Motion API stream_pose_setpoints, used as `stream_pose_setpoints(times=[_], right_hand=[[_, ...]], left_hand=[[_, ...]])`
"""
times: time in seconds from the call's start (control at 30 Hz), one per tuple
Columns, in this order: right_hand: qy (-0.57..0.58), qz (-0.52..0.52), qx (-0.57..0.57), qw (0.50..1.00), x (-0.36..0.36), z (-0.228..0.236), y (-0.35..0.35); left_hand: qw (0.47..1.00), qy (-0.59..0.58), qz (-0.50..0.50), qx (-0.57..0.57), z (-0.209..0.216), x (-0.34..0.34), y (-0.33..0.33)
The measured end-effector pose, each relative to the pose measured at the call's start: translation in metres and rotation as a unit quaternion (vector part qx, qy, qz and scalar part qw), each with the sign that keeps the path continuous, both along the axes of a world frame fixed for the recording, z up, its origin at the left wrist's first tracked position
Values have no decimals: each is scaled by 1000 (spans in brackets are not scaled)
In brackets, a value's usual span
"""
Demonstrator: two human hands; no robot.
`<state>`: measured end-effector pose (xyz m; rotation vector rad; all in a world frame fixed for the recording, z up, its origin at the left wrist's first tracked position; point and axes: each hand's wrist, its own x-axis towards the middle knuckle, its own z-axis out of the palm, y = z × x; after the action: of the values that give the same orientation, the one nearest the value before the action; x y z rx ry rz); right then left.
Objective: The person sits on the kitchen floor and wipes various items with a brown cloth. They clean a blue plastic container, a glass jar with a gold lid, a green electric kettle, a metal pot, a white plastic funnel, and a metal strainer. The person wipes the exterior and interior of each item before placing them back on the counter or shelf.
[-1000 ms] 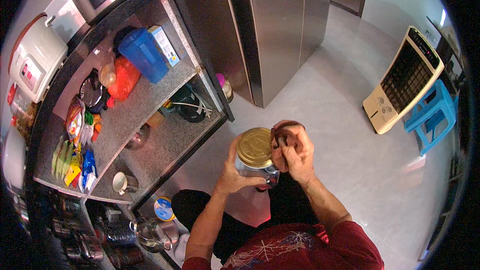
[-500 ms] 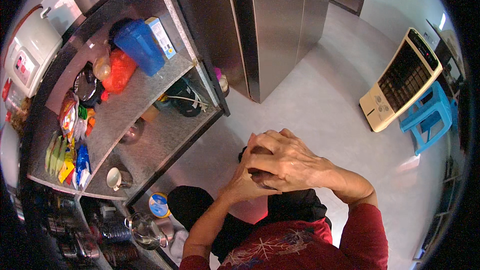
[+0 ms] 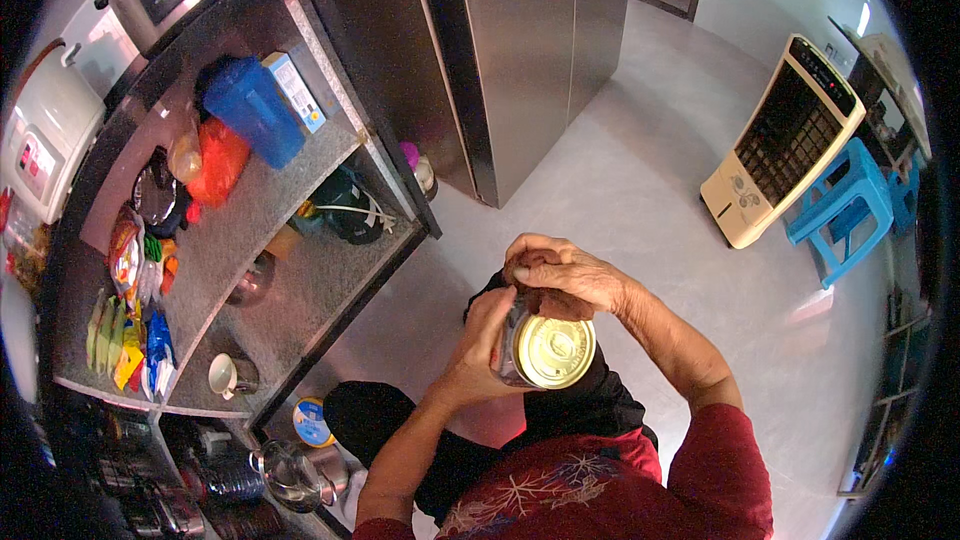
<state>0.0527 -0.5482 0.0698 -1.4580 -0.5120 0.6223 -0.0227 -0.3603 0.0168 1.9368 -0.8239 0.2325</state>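
My left hand [image 3: 476, 355] is wrapped around the side of a can [image 3: 556, 352], whose round gold-coloured metal end faces up toward me. The can's body is mostly hidden by my fingers, though a strip beside the thumb looks see-through or shiny. In my right hand [image 3: 590, 278] a crumpled brown cloth [image 3: 552, 302] is pinched, and it lies against the can's far side, just over the edge of the gold end. Both hands are in front of my lap, above my dark trousers.
On the left, a stone-topped shelf unit [image 3: 245, 230] holds a blue plastic bin [image 3: 255, 110], a red bag [image 3: 218, 162], packets and a white mug [image 3: 232, 376]. A glass pot [image 3: 292, 475] is below. A steel fridge [image 3: 520, 60], an air cooler [image 3: 780, 145] and a blue stool [image 3: 845, 210] stand on the floor.
My right hand has moved off the can's top to its far side with the cloth. The gold end, covered before, now shows. My view has shifted slightly, and objects appear further left.
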Motion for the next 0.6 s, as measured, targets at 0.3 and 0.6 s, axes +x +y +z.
stream_pose_setpoints(times=[0.3, 0.6], right_hand=[[-205, -275, 98, 934, -7, -34, 48], [-376, -350, -51, 856, -60, -46, 69]], left_hand=[[905, 285, 105, -299, -22, 14, 25], [784, 317, 95, -525, -34, 19, 40]])
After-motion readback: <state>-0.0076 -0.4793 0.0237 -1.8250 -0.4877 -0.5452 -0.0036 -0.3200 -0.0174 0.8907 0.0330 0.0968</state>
